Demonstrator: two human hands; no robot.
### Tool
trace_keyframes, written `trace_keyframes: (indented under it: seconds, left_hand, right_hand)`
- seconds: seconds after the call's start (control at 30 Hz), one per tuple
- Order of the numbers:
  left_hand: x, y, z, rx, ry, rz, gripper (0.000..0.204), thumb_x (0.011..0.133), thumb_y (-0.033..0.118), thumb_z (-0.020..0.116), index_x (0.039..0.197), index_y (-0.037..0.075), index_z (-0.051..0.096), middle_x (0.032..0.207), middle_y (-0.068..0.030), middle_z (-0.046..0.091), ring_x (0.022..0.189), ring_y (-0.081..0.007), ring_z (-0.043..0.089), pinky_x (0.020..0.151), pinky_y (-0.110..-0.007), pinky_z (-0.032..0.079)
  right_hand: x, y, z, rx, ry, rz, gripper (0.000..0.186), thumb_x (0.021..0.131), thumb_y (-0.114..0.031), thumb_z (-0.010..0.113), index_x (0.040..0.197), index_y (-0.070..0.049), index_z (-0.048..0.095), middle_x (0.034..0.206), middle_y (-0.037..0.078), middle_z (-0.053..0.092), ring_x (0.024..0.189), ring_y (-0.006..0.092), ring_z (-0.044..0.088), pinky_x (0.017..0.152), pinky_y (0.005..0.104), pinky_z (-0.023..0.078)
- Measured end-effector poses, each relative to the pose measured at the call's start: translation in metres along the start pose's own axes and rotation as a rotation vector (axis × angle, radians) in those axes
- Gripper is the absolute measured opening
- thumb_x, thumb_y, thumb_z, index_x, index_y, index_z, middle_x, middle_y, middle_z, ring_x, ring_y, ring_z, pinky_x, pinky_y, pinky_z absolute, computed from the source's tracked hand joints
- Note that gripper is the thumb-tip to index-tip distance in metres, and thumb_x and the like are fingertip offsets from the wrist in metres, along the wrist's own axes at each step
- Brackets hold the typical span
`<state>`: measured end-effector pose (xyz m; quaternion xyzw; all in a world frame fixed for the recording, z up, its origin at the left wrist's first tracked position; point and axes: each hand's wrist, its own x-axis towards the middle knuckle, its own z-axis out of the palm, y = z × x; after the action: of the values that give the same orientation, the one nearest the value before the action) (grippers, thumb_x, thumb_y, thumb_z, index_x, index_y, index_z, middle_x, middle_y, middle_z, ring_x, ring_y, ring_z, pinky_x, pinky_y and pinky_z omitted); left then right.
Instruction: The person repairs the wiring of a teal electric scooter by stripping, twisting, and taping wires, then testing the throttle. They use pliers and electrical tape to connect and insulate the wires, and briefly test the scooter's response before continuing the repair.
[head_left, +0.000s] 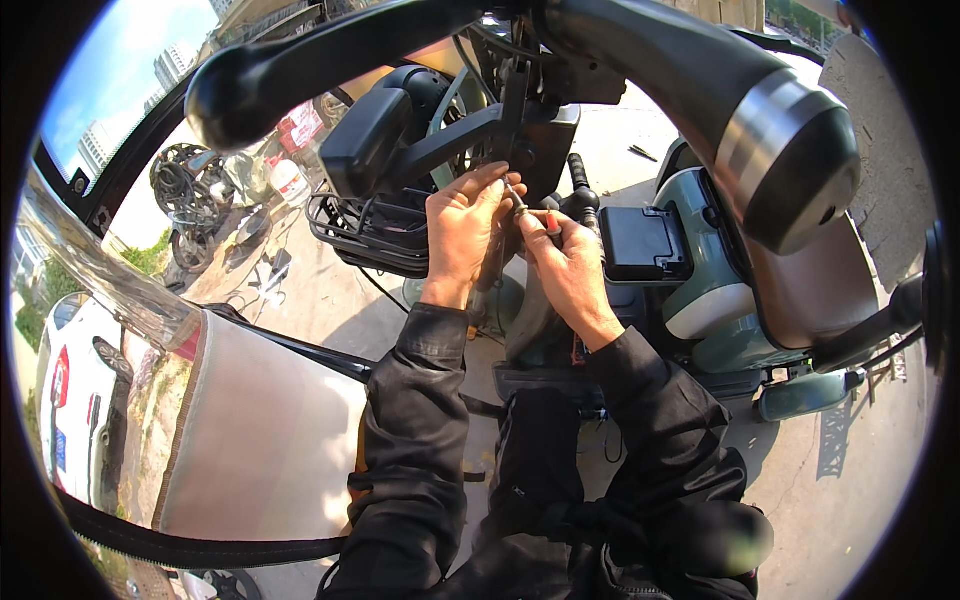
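Observation:
Both of my hands meet in front of the dark steering column of a green electric scooter [712, 322]. Closed fingers of my right hand [570, 268] grip a slim metal tool with a red part [553, 226] showing between thumb and fingers. A thin metal piece [515, 196] runs from there up to the fingertips of my left hand [462, 240], which are pinched together at its upper end. What exactly the left fingertips hold is too small to make out. A black wire basket [385, 232] stands just left of my left hand.
Large black handlebar grips [790, 150] arch over the work from above. A black box on an arm [366, 143] sits beyond the basket. At left are a pale fabric panel [265, 430], a parked motorcycle [195, 195] and a white car [85, 400]. A brown seat [825, 285] stands at right.

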<state>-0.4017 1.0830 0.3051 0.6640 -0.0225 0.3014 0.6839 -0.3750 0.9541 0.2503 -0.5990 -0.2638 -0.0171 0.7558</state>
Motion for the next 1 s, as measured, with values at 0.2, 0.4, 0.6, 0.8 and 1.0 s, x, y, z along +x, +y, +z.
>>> trace_keyframes:
  seconds: [0.2,0.4,0.6,0.8,1.0]
  left_hand:
    - [0.001,-0.005,-0.001,-0.028,-0.028,0.046,0.019,0.099,-0.001,0.061,0.115,-0.005,0.069,0.105,-0.0129,0.074,0.089,-0.0172,0.073,0.076,-0.025,0.059]
    - [-0.001,-0.008,-0.001,0.000,-0.037,0.124,0.019,0.100,-0.001,0.061,0.117,-0.004,0.069,0.105,-0.0128,0.074,0.089,-0.0170,0.073,0.075,-0.025,0.059]
    - [-0.001,-0.014,0.003,-0.074,-0.054,0.218,0.020,0.100,0.000,0.060,0.118,-0.005,0.068,0.106,-0.0133,0.073,0.088,-0.0180,0.073,0.076,-0.027,0.060]
    - [0.001,-0.011,-0.001,-0.090,-0.077,0.072,0.024,0.098,-0.001,0.062,0.121,-0.006,0.064,0.111,-0.0150,0.071,0.089,-0.0204,0.073,0.079,-0.030,0.061]
    - [0.002,0.001,-0.006,-0.123,-0.085,-0.158,0.031,0.093,-0.004,0.065,0.124,-0.007,0.061,0.114,-0.0152,0.070,0.090,-0.0222,0.074,0.080,-0.030,0.061]
  right_hand:
    - [0.002,-0.002,-0.001,-0.120,0.029,-0.055,0.031,0.102,-0.028,0.063,0.104,0.002,0.071,0.072,-0.002,0.059,0.066,0.0049,0.051,0.060,0.0227,0.042]
    - [0.003,0.000,0.000,-0.169,0.056,-0.026,0.032,0.103,-0.027,0.062,0.103,0.003,0.071,0.072,-0.001,0.059,0.067,0.0059,0.052,0.060,0.0237,0.043]
    - [0.009,0.007,0.009,-0.310,0.104,-0.004,0.032,0.104,-0.026,0.059,0.099,0.004,0.069,0.070,0.000,0.060,0.064,0.0074,0.052,0.059,0.0258,0.043]
    - [0.007,-0.010,0.023,-0.026,0.112,0.131,0.026,0.103,-0.025,0.061,0.104,0.000,0.066,0.070,0.001,0.064,0.057,0.0049,0.053,0.051,0.0231,0.039]
    - [0.007,-0.026,0.014,0.193,0.002,0.278,0.020,0.101,-0.022,0.063,0.109,-0.004,0.061,0.070,0.002,0.064,0.054,0.0063,0.055,0.046,0.0217,0.040]
